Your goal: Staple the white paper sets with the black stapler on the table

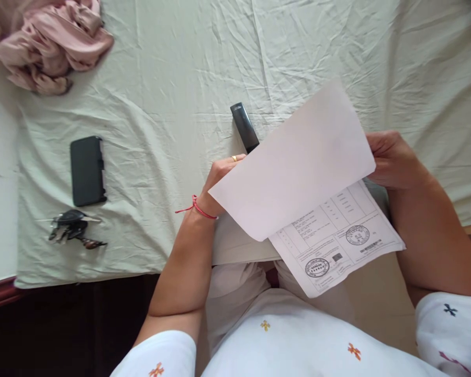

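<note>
A sheaf of printed papers (329, 243) with round stamps and small tables of text is held above my lap. Over its upper part lies a blank white sheet (298, 165), lifted and slanting. My right hand (394, 159) is closed on the right edge of the papers, thumb and fingers pinching near the corner. My left hand (223, 170), with a ring and a red thread bracelet (200, 208), is closed at the left side of the papers; its fingertips are hidden behind the white sheet. Just beyond it lies a slim black oblong object (244, 125), partly covered by the sheet.
A pale green bedsheet (172, 104) covers the surface before me. To the left lie a black phone (88, 170) and a bunch of keys (76, 229). Crumpled pink cloth (58, 42) is at the far left. The surface's near edge runs just past my lap.
</note>
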Motion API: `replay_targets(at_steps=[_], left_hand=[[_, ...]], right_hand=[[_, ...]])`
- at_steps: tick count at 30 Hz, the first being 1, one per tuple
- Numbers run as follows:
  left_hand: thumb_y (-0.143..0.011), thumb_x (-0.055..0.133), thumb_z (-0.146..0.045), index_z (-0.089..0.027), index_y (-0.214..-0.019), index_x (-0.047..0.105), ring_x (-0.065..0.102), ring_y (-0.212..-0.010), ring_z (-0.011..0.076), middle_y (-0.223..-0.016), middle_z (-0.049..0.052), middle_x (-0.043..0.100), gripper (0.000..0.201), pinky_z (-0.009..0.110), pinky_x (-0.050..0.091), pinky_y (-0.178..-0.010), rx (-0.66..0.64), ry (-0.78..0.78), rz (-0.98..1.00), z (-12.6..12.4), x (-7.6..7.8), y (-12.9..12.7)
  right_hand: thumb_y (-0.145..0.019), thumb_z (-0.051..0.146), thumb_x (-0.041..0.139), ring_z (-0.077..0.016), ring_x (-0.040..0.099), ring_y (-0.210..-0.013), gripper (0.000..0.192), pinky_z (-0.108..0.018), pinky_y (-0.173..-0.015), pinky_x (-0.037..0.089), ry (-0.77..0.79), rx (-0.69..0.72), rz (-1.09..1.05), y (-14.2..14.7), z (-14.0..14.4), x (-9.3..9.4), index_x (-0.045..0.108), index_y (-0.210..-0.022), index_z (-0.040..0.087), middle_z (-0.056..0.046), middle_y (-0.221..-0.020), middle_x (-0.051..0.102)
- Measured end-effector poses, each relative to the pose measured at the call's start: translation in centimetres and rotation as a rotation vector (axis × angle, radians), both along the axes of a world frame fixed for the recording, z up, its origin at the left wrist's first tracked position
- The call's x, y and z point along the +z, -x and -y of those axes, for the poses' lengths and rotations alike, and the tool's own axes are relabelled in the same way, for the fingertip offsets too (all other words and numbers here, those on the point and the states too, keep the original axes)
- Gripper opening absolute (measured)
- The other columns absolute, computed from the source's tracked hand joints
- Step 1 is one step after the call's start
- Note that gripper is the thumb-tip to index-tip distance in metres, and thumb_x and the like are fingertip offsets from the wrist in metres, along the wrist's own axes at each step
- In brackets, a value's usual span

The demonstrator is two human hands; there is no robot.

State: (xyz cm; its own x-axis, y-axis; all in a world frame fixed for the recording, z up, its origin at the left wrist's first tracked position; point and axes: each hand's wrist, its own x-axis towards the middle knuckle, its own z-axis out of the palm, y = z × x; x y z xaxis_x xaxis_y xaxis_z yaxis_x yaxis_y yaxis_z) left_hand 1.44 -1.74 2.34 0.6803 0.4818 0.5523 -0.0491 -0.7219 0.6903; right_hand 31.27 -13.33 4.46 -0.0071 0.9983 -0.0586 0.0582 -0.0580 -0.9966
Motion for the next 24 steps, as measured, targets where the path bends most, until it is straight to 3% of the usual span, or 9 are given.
replay_targets(at_steps=[7,15,21,24], left_hand=[[-0.089,0.068,-0.049,-0.021,-0.058,0.036,0.023,-0.047,0.0076,-0.054,-0.005,0.03,0.053,0.027,0.027,-0.043,-0.038,0.266,-0.168,0.1,0.3,1.0],[-0.082,0.07,-0.047,-0.02,-0.058,0.036,0.021,-0.051,0.0073,-0.056,-0.004,0.028,0.05,0.027,0.018,-0.043,-0.087,0.54,-0.322,0.2,0.1,2.1],[-0.077,0.072,-0.049,-0.02,-0.056,0.039,0.024,-0.052,0.0072,-0.056,-0.004,0.03,0.048,0.026,0.02,-0.043,-0.087,0.601,-0.39,0.4,0.3,2.3],[-0.074,0.077,-0.053,-0.019,-0.055,0.043,0.026,-0.052,0.0073,-0.055,-0.004,0.031,0.051,0.025,0.023,-0.043,-0.08,0.674,-0.38,0.5,-0.3,2.3]], right_hand=[[-0.071,0.047,0.094,-0.0158,0.07,-0.069,0.027,-0.027,-0.06,0.057,-0.003,0.004,0.02,-0.2,0.1,-0.2,0.088,-0.089,0.029,0.001,-0.078,0.076],[-0.082,0.039,0.087,-0.0126,0.069,-0.072,0.017,-0.023,-0.064,0.055,-0.031,0.085,0.077,-0.7,0.3,-0.6,0.089,-0.094,0.027,0.002,-0.084,0.078],[-0.082,0.041,0.087,-0.0108,0.064,-0.067,0.016,-0.022,-0.058,0.051,-0.029,0.108,0.116,-0.7,0.4,-0.3,0.087,-0.089,0.026,0.002,-0.079,0.075],[-0.077,0.043,0.09,-0.0138,0.067,-0.071,0.021,-0.024,-0.061,0.054,-0.002,0.137,0.126,-1.1,0.2,-0.7,0.086,-0.089,0.026,0.002,-0.078,0.074]])
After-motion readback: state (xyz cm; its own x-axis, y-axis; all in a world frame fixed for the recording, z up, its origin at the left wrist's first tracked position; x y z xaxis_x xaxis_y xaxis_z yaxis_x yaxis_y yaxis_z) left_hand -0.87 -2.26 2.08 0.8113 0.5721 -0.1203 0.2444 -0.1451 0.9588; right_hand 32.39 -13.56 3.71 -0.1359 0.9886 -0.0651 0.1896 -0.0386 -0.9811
